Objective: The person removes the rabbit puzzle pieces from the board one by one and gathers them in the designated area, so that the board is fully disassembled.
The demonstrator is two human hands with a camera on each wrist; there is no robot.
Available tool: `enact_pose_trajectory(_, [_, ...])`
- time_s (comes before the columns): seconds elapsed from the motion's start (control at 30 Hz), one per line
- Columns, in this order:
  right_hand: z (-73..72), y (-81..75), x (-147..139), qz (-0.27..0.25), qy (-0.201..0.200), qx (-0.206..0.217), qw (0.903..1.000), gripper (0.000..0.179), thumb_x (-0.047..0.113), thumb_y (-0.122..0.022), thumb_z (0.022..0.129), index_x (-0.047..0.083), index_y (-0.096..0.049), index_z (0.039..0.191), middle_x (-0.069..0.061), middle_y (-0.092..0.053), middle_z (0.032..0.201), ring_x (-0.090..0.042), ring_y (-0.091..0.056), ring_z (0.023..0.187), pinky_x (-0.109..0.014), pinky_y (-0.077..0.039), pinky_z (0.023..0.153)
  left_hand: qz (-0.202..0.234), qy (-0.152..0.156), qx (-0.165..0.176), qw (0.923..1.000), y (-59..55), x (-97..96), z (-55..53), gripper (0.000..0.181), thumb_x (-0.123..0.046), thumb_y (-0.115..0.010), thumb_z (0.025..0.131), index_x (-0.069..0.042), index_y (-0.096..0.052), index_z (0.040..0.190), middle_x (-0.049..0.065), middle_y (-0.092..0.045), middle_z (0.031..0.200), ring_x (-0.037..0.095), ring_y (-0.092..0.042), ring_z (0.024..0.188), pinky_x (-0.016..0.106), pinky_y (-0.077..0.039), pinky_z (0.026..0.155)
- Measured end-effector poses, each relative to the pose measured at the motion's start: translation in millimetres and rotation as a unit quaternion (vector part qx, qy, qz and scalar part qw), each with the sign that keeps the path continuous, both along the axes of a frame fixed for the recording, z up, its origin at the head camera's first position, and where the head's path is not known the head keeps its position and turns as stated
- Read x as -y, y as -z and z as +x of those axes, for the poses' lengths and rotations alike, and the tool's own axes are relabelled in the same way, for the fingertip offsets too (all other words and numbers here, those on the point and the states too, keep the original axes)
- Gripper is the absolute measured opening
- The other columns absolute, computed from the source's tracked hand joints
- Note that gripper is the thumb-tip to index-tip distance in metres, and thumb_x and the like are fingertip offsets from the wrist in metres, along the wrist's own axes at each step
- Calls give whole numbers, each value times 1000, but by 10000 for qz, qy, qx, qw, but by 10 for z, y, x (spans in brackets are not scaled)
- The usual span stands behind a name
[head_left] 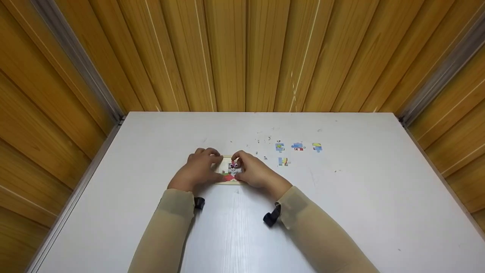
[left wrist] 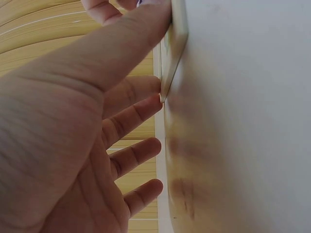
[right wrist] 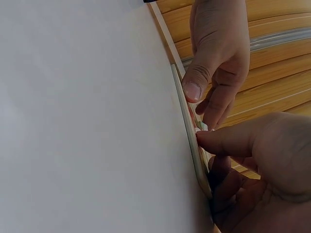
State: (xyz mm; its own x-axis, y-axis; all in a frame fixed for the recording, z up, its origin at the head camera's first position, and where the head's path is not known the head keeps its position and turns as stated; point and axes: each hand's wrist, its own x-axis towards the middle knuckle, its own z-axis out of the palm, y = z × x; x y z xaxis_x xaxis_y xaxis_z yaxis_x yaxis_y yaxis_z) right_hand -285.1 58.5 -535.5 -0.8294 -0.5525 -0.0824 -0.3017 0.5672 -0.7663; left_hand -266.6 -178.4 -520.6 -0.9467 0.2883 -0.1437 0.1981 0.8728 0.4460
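Head view: a shallow puzzle tray (head_left: 227, 183) is positioned on the white table (head_left: 341, 212), between both hands, with picture pieces (head_left: 232, 169) seated inside. At its left end, the tray is touched by the left hand (head_left: 199, 168); its fingers are extended and spread, and the thumb is laid on the frame. The right part is covered by the right hand (head_left: 257, 170), its fingers bent and its thumb set on the puzzle; whether a piece is pinched cannot be told. Four loose pieces (head_left: 317, 146) are laid out to the right, well apart from the tray.
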Motion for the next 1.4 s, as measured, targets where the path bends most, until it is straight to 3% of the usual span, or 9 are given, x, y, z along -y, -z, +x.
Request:
enact_pose_trajectory(0.53, [8,13,45,-8,439,-74,9990,42,5,-77,102,9,-69,143,-5,-71,115,-16,-60,98,-37,-51,95,-88,-125,51,9999,-11,-27,12,78,-47,-95,92,-22,-67,160,4,-57,167,40,-41,162,67,-40,131])
enact_pose_trajectory(0.73, [13,16,18,-261,541,188,9980,43,5,-76,102,6,-69,144,-5,-71,114,-12,-60,88,-29,-51,82,-117,-92,119,9998,-5,-39,20,80,-47,-95,92,-22,-65,162,4,-56,168,40,-40,163,67,-39,132])
enact_pose_trajectory(0.93, [-23,-71,-47,-592,613,650,9942,45,7,-77,104,5,-67,147,-7,-71,121,-10,-64,86,-24,-52,75,-50,-65,59,9999,-1,-36,-7,79,-46,-95,92,-22,-66,161,4,-57,167,40,-40,162,69,-40,130])
enact_pose_trajectory(1.17, [-35,-178,-179,-911,486,566,9930,43,10,-80,105,6,-70,146,-10,-73,129,-12,-62,85,-25,-49,72,-81,-167,138,9997,13,-52,-5,77,-42,-96,92,-21,-66,161,5,-57,167,41,-41,161,69,-41,129])
enact_pose_trajectory(1.4, [-3,-308,-541,-888,425,434,9942,41,14,-82,104,10,-73,144,-10,-73,132,-17,-63,96,-26,-51,79,15,-305,204,9993,41,-75,20,78,-40,-97,91,-22,-66,161,3,-56,167,38,-41,161,66,-39,132])
